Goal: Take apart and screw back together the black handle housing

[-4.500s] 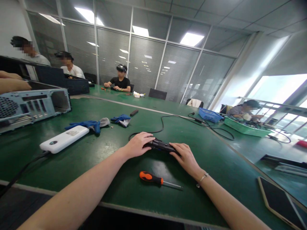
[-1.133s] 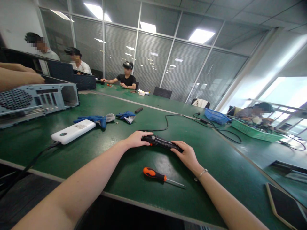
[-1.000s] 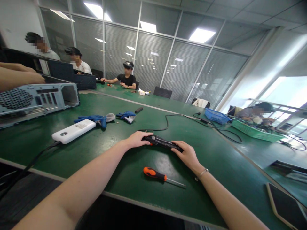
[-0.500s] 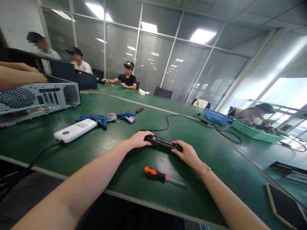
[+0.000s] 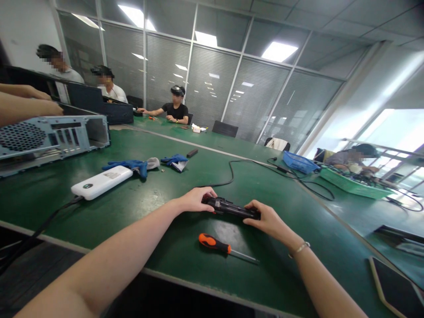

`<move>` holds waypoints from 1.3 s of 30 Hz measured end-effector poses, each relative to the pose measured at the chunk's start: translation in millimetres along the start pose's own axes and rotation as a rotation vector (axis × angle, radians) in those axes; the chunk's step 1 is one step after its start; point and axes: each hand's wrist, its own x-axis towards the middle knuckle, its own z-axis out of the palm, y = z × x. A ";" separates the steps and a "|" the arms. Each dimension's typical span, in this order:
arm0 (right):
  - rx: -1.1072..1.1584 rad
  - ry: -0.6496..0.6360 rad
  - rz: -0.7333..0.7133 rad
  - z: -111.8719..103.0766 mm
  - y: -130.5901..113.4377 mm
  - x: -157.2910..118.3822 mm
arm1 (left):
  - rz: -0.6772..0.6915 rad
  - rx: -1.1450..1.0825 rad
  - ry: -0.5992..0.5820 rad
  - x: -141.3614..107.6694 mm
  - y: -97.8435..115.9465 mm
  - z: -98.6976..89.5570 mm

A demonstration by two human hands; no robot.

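Note:
A long black device (image 5: 230, 207) with a touch of red near its left end lies crosswise between my hands, at or just above the green table. I cannot make out its exact kind. My left hand (image 5: 196, 199) grips its left end, thumb and fingers wrapped round it. Around the right end, my right hand (image 5: 265, 215) closes with thumb and fingertips. Nearer to me, a screwdriver (image 5: 214, 244) with an orange and black handle rests on the table, its shaft toward the right.
A black cable (image 5: 231, 170) runs from near my left hand toward the back right. Blue gloves (image 5: 141, 168) and a white power bank (image 5: 102, 182) lie left. At far left, another person's arms (image 5: 29, 106) reach into a computer case (image 5: 66, 139). A phone (image 5: 395, 282) lies at right.
Both hands and the black device have moved a little to the right and toward me. The grip looks the same, and the screwdriver stays put.

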 end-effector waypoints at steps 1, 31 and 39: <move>-0.016 0.037 -0.015 0.0 -3.7 -0.4 | -0.004 0.009 0.002 0.2 -0.5 -0.2; 0.027 0.853 -0.477 22.3 -90.6 -6.9 | 0.057 0.103 -0.006 -0.3 -0.5 -1.9; -0.068 0.716 -0.545 20.8 -95.0 -4.5 | 0.072 0.096 -0.010 -0.6 -0.8 -2.0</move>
